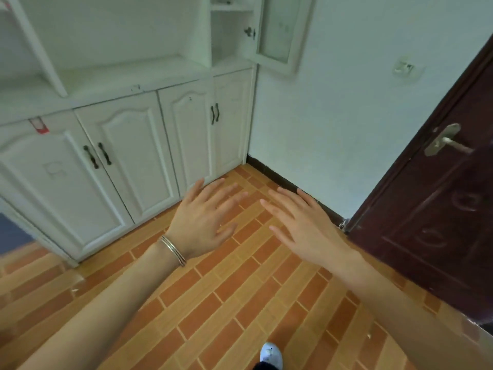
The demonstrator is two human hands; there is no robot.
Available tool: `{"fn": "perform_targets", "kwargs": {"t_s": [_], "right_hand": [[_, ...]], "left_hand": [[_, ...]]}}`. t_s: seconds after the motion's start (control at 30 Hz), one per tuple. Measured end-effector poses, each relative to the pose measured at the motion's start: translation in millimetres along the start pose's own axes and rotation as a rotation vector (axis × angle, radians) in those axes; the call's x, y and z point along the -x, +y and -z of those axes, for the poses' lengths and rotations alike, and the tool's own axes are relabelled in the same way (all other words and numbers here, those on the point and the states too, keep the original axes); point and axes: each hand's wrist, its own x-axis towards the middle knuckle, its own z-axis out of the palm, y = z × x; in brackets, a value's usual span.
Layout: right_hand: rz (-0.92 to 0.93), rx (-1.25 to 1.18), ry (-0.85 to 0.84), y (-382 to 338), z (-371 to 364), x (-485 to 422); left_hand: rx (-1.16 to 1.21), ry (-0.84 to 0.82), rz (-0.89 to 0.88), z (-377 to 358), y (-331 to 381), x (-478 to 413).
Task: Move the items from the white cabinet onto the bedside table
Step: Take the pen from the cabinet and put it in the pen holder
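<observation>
A: Largest first?
B: White cabinet [120,129], upper left of view. Four lower doors closed, open shelves above.
A: Around it?
B: Brick-pattern tiled floor [213,303], from cabinet base toward camera. Right of cabinet, past the wall corner: dark brown door [426,209] with metal lever handle [445,141].
A: Hands?
B: Left hand [202,220] in front of cabinet's lower right doors, over floor. Fingers straight, spread wide, holding nothing. Right hand [306,225] just right of it, farther from cabinet, likewise flat, spread, holding nothing. Not touching each other.
A: Smaller?
B: Glass-panelled door [274,30] at cabinet's upper right, swung open. Silver bangles [173,249] on left wrist. White shoe tip [270,356] well in front of cabinet. Red tag [39,125] on cabinet's lower left door.
A: Items to move?
B: Small dark object [221,0] on top shelf of cabinet's open right compartment. Too blurred to identify.
</observation>
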Motion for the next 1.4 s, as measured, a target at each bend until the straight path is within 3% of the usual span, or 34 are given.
{"fn": "perform_targets", "kwargs": {"t_s": [0.43,0.7,1.1,1.4], "right_hand": [[0.186,-0.018,0.233,176,16,-190],[0.201,-0.029,0.333,231,-8,-291],[0.098,0.059,0.344,292,-15,-492],[0.084,0.056,0.442,351,-26,-587]], "left_hand": [[-0.201,0.086,0.132,0,-77,-205],[-0.225,0.130,0.218,-25,-154,-280],[-0.289,0.210,0.100,-25,-332,-432],[-0.259,0.247,0.092,-64,-399,-520]]}}
